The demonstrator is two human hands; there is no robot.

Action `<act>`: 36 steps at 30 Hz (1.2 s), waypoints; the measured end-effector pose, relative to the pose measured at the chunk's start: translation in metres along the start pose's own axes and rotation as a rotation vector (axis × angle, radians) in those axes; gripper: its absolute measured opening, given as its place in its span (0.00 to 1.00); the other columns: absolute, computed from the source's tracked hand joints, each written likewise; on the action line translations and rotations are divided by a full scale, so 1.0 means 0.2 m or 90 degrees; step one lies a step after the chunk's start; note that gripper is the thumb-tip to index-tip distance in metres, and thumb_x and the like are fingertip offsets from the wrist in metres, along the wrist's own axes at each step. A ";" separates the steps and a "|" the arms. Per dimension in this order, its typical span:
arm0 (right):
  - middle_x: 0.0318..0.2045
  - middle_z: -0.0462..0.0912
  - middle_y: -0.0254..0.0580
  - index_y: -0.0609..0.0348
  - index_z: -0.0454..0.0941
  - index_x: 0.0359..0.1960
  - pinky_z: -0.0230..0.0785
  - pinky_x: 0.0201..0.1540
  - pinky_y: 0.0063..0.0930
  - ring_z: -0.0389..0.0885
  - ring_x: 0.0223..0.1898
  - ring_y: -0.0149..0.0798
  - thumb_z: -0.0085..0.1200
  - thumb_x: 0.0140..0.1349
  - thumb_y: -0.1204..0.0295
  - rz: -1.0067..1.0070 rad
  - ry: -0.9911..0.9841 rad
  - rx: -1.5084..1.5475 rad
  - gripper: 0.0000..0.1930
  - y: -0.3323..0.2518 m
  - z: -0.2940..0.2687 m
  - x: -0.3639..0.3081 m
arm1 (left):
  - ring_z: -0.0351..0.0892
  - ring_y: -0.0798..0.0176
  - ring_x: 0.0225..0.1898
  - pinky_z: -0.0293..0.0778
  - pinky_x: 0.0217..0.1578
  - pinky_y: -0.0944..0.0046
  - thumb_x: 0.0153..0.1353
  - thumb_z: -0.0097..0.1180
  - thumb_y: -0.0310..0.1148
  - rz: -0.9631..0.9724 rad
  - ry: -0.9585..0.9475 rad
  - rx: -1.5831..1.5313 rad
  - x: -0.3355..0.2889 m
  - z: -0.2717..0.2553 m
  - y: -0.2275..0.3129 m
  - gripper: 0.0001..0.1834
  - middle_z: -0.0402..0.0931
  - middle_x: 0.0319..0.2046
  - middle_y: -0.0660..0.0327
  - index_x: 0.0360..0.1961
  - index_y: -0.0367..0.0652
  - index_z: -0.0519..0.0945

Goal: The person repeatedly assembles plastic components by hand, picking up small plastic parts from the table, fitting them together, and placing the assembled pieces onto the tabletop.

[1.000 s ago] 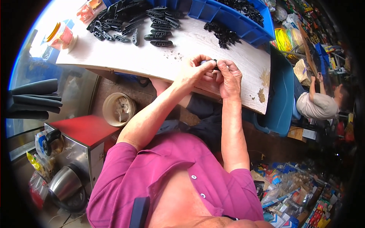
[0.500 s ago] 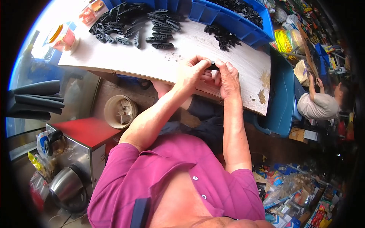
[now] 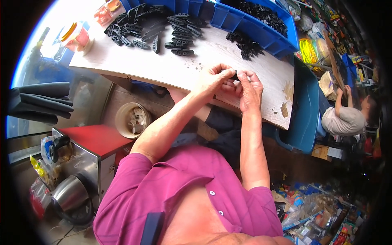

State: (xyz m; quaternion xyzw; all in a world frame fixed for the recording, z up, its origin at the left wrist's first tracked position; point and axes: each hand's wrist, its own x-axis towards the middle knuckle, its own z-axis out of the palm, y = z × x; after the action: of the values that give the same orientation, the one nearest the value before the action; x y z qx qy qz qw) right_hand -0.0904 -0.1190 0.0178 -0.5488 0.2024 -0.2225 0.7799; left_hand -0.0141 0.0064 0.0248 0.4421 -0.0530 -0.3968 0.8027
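Note:
A small black plastic part is pinched between my two hands above the near edge of the pale wooden table. My left hand grips its left end with thumb and fingers. On its other end close the thumb and fingers of my right hand. Most of the part is hidden by the fingers. Farther off on the table lie long, slotted black pieces, some lined up and others heaped to the left. A pile of tiny black parts spills beside a blue bin.
Two plastic jars stand at the table's far left. A teal tub sits off its right end. Below left are a waste bucket, a red-topped cabinet and a steel kettle. Another person works at far right.
The whole view has shifted slightly, so the table and its contents sit a little lower and further right. My hands still pinch the black part, now turned slightly and more covered by fingers.

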 end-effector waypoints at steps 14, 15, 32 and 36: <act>0.31 0.83 0.35 0.59 0.80 0.35 0.77 0.32 0.18 0.80 0.28 0.26 0.62 0.60 0.74 -0.032 -0.021 0.093 0.04 0.06 -0.05 0.01 | 0.82 0.71 0.29 0.82 0.30 0.74 0.65 0.57 0.35 -0.002 -0.084 0.029 0.09 -0.07 -0.08 0.11 0.80 0.31 0.62 0.41 0.39 0.76; 0.31 0.83 0.36 0.59 0.80 0.35 0.77 0.32 0.19 0.80 0.28 0.27 0.61 0.60 0.74 -0.022 -0.035 0.084 0.04 0.05 -0.04 0.02 | 0.81 0.71 0.29 0.81 0.30 0.74 0.65 0.57 0.35 0.000 -0.086 0.020 0.10 -0.07 -0.08 0.10 0.79 0.31 0.62 0.41 0.39 0.76; 0.17 0.69 0.24 0.52 0.74 0.23 0.54 0.14 0.17 0.63 0.12 0.21 0.58 0.62 0.63 -0.031 -0.040 -0.116 0.12 0.05 0.01 0.00 | 0.73 0.72 0.18 0.76 0.22 0.72 0.58 0.57 0.25 0.036 -0.018 -0.107 0.00 -0.03 -0.05 0.05 0.76 0.25 0.61 0.34 0.35 0.76; 0.19 0.69 0.24 0.52 0.71 0.22 0.57 0.15 0.17 0.63 0.14 0.21 0.57 0.61 0.65 -0.039 -0.025 -0.132 0.12 0.06 -0.01 -0.02 | 0.74 0.72 0.19 0.75 0.21 0.73 0.58 0.58 0.24 0.019 -0.025 -0.079 -0.03 -0.02 -0.04 0.06 0.77 0.27 0.61 0.35 0.35 0.76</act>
State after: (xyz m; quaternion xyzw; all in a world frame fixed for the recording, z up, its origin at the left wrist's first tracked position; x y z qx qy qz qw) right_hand -0.0928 -0.1151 0.0054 -0.6366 0.1924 -0.2132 0.7157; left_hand -0.0219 0.0103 0.0181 0.3826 -0.0507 -0.3962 0.8331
